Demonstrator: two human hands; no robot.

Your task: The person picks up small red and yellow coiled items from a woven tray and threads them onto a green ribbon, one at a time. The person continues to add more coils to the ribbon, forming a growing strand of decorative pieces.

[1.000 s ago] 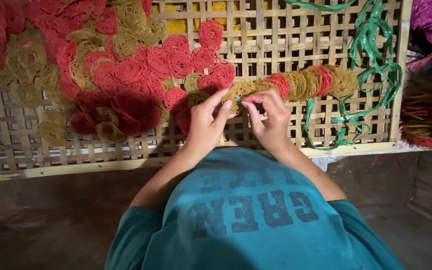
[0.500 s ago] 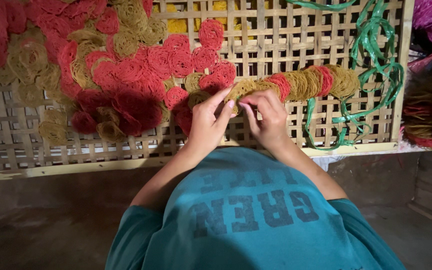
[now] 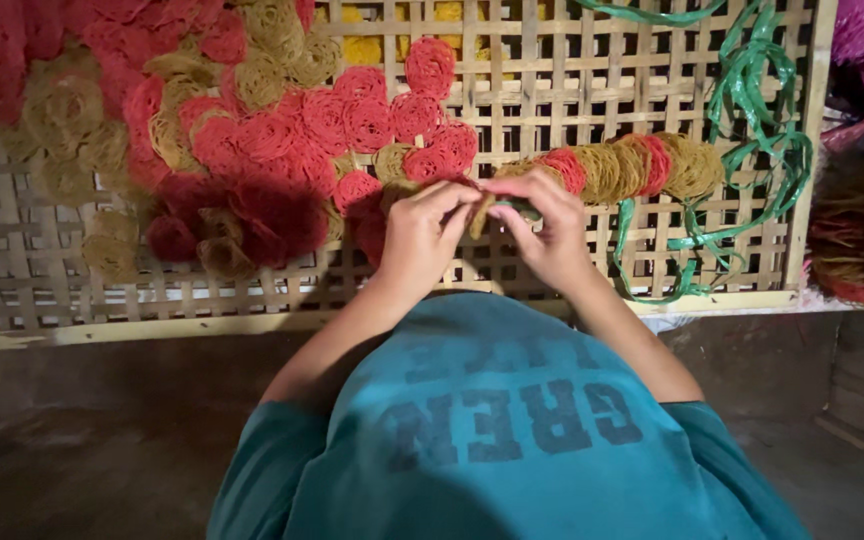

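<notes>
Dozens of round red and tan noodle-like discs (image 3: 252,150) lie spread over the woven bamboo tray (image 3: 572,90), which fills the view from 9 o'clock to 3 o'clock; it is the largest thing here and its lattice is open enough that a small piece could catch in a gap. Next in size, a green plastic strap (image 3: 752,140) loops down the tray's 3 o'clock side, its lower end trailing near the right wrist, where a sleeve or forearm might snag it. Smaller, a row of stacked discs (image 3: 622,170) stands on edge just at 1 o'clock of the hands; being brittle-looking (my guess from the thin strands), it could topple or crumble if pressed unevenly. Smallest, the left hand (image 3: 417,240) and right hand (image 3: 552,235) meet at the row's near end, each grip pinched nearly closed on a dark green strip (image 3: 517,208) between them; a slip there would likely let the stack fan apart
</notes>
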